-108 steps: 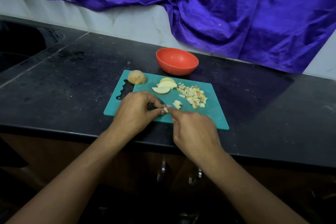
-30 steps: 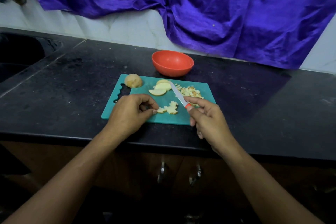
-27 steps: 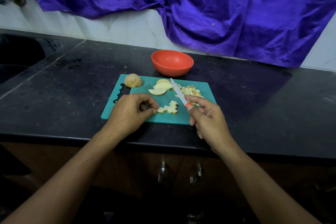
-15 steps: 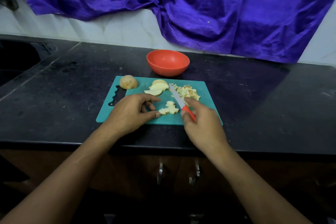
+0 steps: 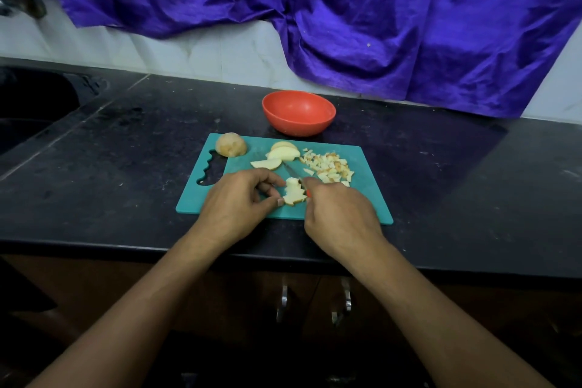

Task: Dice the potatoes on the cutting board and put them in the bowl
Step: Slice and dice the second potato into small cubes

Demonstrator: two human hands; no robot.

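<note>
Right hand (image 5: 340, 214) grips a mostly hidden knife (image 5: 291, 172); left hand (image 5: 239, 198) pinches the potato slices (image 5: 294, 190).

My bare forearms reach forward from below, drawing together. My left hand (image 5: 239, 201) lies knuckles up, fingers curled, thumb and forefinger tips holding the slice (image 5: 295, 193) at its left edge. My right hand (image 5: 341, 214), just beside it, is curled round the knife (image 5: 292, 172), back of the hand up.

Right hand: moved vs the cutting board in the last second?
Yes. The right hand moved left, away from the right edge of the cutting board, lowering the knife beside the potato slices.
</note>
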